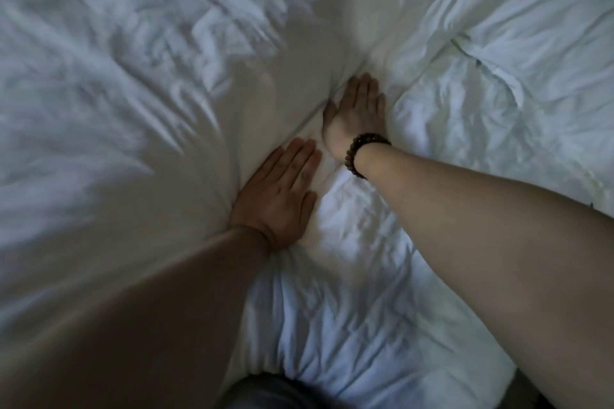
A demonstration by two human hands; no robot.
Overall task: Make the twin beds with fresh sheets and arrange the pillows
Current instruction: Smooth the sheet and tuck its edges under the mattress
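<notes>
A white, wrinkled duvet (133,83) fills almost the whole view. My left hand (279,196) lies flat on it with straight fingers, pressing into a fold near the middle. My right hand (357,113), with a dark bead bracelet at the wrist, presses flat into the same crease a little farther away. Both hands hold nothing. A rumpled white sheet (358,292) shows below and between my arms. No pillow is clearly seen.
More bunched white bedding (518,53) lies to the right with a small greenish seam or tag in it. At the bottom edge a dark strip (272,392) shows, perhaps my clothing. A dark gap (521,388) sits at the lower right beside the bed.
</notes>
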